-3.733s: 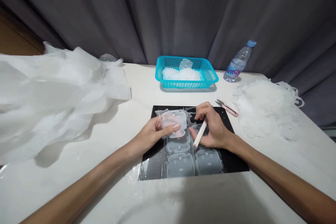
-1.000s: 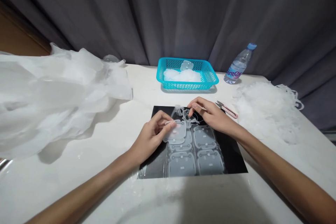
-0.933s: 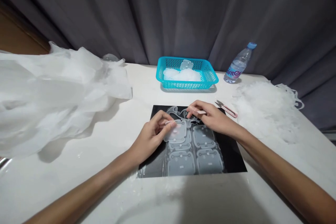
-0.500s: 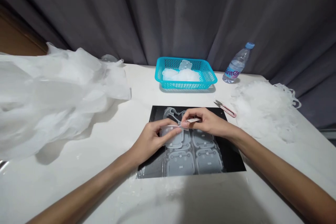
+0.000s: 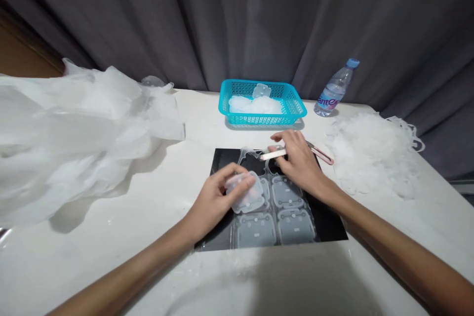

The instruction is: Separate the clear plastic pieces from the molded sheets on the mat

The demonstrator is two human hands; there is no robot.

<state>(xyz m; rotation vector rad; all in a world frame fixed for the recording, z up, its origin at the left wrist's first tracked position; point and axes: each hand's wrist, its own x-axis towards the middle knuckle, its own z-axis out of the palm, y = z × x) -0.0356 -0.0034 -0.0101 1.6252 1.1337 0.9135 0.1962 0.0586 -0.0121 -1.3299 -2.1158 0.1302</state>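
My left hand (image 5: 217, 197) is closed on a translucent rounded-square plastic piece (image 5: 252, 200), fingers behind it and thumb on its face. Beneath lies a translucent plastic sheet (image 5: 255, 229) with several matching rounded-square shapes, on a black mat (image 5: 331, 227). A slim white pen-like tool (image 5: 273, 154) is gripped in my right hand (image 5: 298, 163), above the sheet's far end. Cut-out openings with thin plastic edging show there, and my right fingers are close to that edging. Whether they touch it is hard to tell.
Behind the mat stands a turquoise basket (image 5: 264, 119) with translucent pieces inside. A water bottle (image 5: 332, 91) and pink-handled thread snips (image 5: 322, 154) are to the right, near a heap of white plastic scraps (image 5: 374, 155). Bulky translucent sheeting (image 5: 85, 133) covers the left side.
My right hand has moved away from the left, up and to the right, with the white tool. The plastic piece in my left hand has turned to show its face, and the edging has shifted.
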